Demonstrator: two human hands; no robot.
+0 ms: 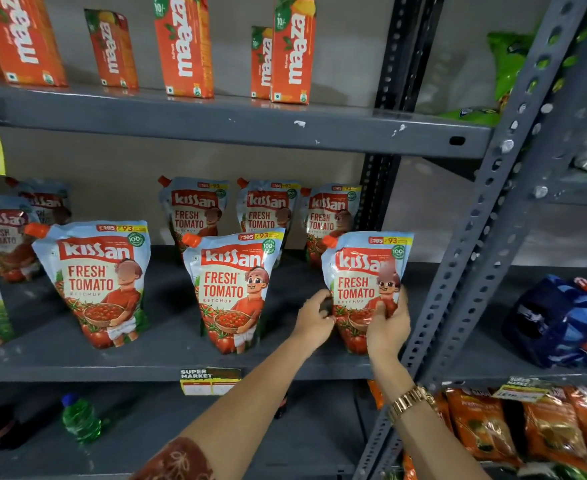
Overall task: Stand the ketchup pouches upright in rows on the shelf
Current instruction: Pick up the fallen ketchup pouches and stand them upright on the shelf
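Several Kissan ketchup pouches stand upright on the grey middle shelf [167, 368]. In the front row are a left pouch [99, 282], a middle pouch [231, 289] and a right pouch [365, 271]. My right hand [387, 327] grips the lower right of the right pouch, thumb on its front. My left hand [314, 318] touches that pouch's lower left edge with curled fingers. Three more pouches stand behind: back pouch [195, 209], [268, 209], [330, 216]. Others stand at the far left [4, 233].
Orange Maaza juice cartons [184, 46] stand on the shelf above. A perforated grey upright [486, 216] runs just right of my hands. Blue packets [562, 320] lie on the neighbouring shelf. A green bottle [80, 419] and orange snack bags [555, 427] sit below.
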